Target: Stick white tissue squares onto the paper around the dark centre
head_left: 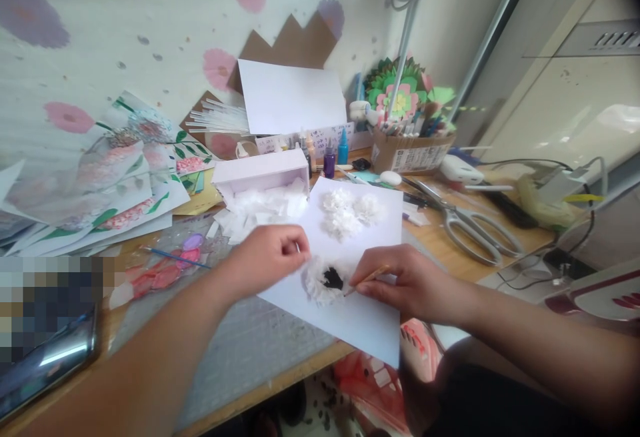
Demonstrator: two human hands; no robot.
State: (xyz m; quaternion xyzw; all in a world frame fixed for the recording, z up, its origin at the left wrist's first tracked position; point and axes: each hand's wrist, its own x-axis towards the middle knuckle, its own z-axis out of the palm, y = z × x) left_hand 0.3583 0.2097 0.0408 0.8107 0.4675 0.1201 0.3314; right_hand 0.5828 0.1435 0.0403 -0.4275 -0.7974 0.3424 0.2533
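My right hand (407, 283) pinches a thin wooden stick (373, 275), its tip low at the right side of a ring of white ruffled paper petals (316, 285). The middle of this ring is black. It lies on a sheet of white paper (373, 320) that reaches past the table's front edge. Farther up the same sheet are white ruffled paper flowers (343, 213). My left hand (270, 257) is closed in a pinch just above and left of the ring. A small pale bit shows at its fingertips, too little to name.
Behind my left hand, a white open box (260, 173) spills white paper pieces (265, 211). Large scissors (467, 223) lie to the right. Paint bottles (329, 159) and a cardboard box of tools (415, 151) stand behind. A phone (55, 350) and paint palette (165, 273) are left.
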